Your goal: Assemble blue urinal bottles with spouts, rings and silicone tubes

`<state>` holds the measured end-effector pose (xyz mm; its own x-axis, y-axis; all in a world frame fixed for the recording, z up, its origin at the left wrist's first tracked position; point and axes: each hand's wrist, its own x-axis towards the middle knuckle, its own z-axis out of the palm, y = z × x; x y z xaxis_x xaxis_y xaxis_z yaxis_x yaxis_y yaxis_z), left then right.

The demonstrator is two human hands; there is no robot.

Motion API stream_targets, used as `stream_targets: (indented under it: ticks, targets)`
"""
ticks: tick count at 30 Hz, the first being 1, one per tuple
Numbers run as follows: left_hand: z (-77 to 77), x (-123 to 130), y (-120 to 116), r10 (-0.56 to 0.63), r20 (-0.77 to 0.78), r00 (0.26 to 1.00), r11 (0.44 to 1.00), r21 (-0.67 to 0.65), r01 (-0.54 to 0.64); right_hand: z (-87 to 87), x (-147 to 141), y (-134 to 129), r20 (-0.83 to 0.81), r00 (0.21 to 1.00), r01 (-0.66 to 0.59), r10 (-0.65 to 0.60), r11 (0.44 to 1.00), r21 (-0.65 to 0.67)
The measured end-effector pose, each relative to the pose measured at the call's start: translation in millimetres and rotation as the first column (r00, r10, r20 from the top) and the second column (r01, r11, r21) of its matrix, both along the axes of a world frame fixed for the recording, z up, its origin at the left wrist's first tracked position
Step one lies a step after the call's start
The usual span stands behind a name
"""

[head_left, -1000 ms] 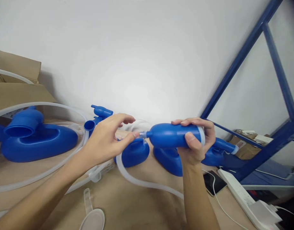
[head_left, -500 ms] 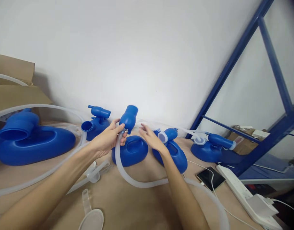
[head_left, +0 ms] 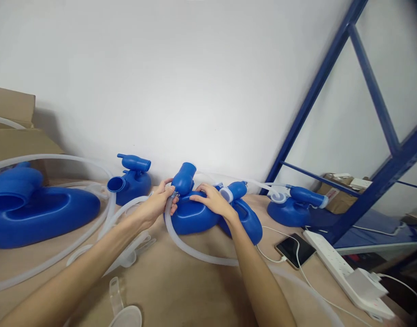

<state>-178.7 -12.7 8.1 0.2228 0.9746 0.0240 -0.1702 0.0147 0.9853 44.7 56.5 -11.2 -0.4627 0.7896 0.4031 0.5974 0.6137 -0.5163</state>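
My left hand (head_left: 162, 200) grips the lower end of a blue bulb-shaped connector (head_left: 184, 178), where a metal clip and a translucent hose (head_left: 186, 246) join it. The connector's wide end points up, close above a blue bottle (head_left: 191, 217) lying on the table. My right hand (head_left: 211, 199) rests on top of that bottle, its fingers spread over the blue plastic. Beside it on the right is another blue bottle (head_left: 249, 222) with a bulb piece and a white cap.
Blue bottles stand at the left (head_left: 58, 213), back left (head_left: 135, 186) and right (head_left: 286, 213). A cardboard box (head_left: 21, 143), clear plastic parts (head_left: 126, 318), a phone (head_left: 295, 250), a power strip (head_left: 344, 274) and a blue metal frame (head_left: 306, 100) surround the work area.
My left hand has lowered the connector towards the bottle. My right hand has come down onto the bottle, which has shifted slightly right. The camera view has shifted a little.
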Motion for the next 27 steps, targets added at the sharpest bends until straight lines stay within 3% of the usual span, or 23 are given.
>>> stream_targets:
  ticks: [5, 9, 13, 17, 20, 23, 25, 27]
  targets:
    - [20.2, -4.9, -16.7, -0.046, -0.109, 0.993, 0.992, 0.112, 0.058, 15.6, 3.9, -10.6, -0.059, 0.991, 0.130, -0.121, 0.974, 0.186]
    - [33.8, -1.5, -38.6, -0.058, -0.073, 0.996, 0.988, 0.138, 0.068, 30.0, 0.4, -23.5, -0.115, 0.983, 0.172, -0.146, 0.946, 0.275]
    - [37.8, 7.4, -59.1, -0.073, -0.003, 0.997, 0.993, 0.097, 0.073, 40.1, 0.2, -31.9, -0.125, 0.980, 0.186, -0.153, 0.929, 0.321]
    - [36.2, 9.5, -58.2, -0.125, -0.009, 0.992, 0.992, 0.020, 0.126, 38.5, 7.5, -26.7, -0.058, 0.993, 0.110, -0.100, 0.971, 0.214]
    - [35.8, -2.8, -43.6, -0.133, -0.168, 0.977, 0.991, -0.054, 0.126, 27.7, 14.4, -14.2, -0.018, 1.000, 0.002, -0.001, 0.999, 0.044]
    - [38.9, -27.0, -27.6, -0.097, -0.475, 0.875, 0.991, 0.035, 0.129, 12.8, 17.5, -1.5, -0.017, 0.999, -0.050, 0.049, 0.992, -0.112]
    - [41.4, -46.0, -21.3, -0.069, -0.686, 0.724, 0.969, 0.127, 0.212, 3.4, 17.1, 3.9, -0.015, 0.999, -0.042, 0.040, 0.983, -0.181]
    - [41.6, -63.0, -20.0, -0.090, -0.851, 0.517, 0.936, 0.105, 0.337, -4.1, 16.1, 6.4, -0.026, 0.999, -0.045, 0.040, 0.968, -0.247]
